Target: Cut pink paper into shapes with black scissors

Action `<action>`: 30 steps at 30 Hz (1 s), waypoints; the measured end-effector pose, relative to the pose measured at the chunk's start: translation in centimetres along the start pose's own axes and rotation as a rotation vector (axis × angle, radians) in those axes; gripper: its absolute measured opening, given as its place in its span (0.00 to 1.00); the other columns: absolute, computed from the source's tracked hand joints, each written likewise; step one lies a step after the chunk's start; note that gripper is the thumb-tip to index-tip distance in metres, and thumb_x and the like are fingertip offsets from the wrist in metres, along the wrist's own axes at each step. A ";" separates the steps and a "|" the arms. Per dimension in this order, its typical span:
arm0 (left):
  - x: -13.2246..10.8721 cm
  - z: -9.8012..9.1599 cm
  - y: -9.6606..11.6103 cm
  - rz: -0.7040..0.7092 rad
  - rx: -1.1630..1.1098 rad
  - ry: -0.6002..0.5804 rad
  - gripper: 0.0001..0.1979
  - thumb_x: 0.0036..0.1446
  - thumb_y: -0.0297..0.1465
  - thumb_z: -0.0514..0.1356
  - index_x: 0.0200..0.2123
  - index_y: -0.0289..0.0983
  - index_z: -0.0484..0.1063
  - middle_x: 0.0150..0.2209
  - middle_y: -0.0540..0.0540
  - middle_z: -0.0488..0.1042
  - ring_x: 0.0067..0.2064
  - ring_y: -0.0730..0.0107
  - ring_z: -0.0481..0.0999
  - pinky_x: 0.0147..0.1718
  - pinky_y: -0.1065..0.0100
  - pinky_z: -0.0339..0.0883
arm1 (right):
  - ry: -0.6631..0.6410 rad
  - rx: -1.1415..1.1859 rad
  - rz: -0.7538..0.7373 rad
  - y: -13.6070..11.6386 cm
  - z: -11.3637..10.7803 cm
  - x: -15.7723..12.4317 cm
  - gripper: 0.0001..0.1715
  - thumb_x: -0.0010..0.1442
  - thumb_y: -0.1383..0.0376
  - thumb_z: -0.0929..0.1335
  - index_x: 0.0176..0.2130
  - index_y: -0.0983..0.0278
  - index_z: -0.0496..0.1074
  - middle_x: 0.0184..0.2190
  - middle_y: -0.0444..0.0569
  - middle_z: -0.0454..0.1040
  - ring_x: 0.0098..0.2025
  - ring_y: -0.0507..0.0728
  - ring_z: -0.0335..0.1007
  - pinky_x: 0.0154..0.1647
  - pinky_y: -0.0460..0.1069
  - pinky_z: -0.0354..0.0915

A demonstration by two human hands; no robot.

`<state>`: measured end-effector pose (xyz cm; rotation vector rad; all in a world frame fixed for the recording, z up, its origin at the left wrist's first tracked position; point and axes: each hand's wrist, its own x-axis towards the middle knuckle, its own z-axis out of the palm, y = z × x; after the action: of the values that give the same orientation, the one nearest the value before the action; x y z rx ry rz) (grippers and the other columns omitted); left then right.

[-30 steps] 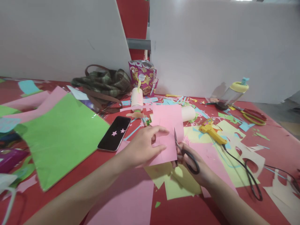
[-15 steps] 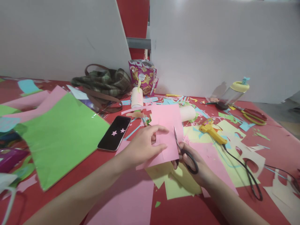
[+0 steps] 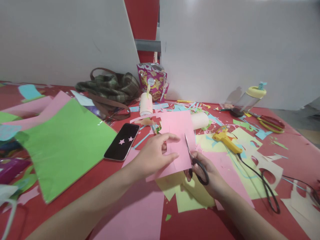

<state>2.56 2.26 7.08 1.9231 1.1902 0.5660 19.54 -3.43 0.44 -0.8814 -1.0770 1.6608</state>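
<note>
The left hand (image 3: 152, 155) holds a piece of pink paper (image 3: 178, 121), its thumb and forefinger parted on top and its other fingers mostly hidden. The right hand (image 3: 212, 180) is wrapped round the handles of black scissors (image 3: 195, 161), with one slim blade showing over the right part of the paper. The paper is held over the middle of the red counter (image 3: 185, 225), with yellow scraps (image 3: 193, 198) lying nearer the front edge and a larger pink sheet (image 3: 135, 213) running that way too. Left of the left hand lies a phone (image 3: 120, 150) with two small pink stars (image 3: 121, 142) on it; a green sheet (image 3: 70, 143) spreads farther toward the left edge. By the back edge are a plaid bag (image 3: 113, 86) and a purple snack bag (image 3: 153, 80), with a pale roll (image 3: 146, 105) in front of the latter. A second roll (image 3: 200, 120) lies just behind the paper. Right of the hands is a yellow glue gun (image 3: 230, 143), and near the back right corner is a clear bottle (image 3: 246, 104)
</note>
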 end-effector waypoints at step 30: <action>0.3 0.0 -0.6 0.044 0.015 0.001 0.22 0.44 0.29 0.57 0.46 0.38 0.63 0.37 0.49 0.69 0.23 0.80 0.59 0.25 0.74 0.60 | 0.003 0.018 -0.019 0.0 0.0 0.0 0.14 0.50 0.59 0.66 0.29 0.63 0.56 0.19 0.39 0.64 0.20 0.47 0.61 0.19 0.43 0.61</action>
<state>2.42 2.62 6.60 1.9661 1.1586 0.5831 19.50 -3.39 0.44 -0.8591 -1.0645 1.6505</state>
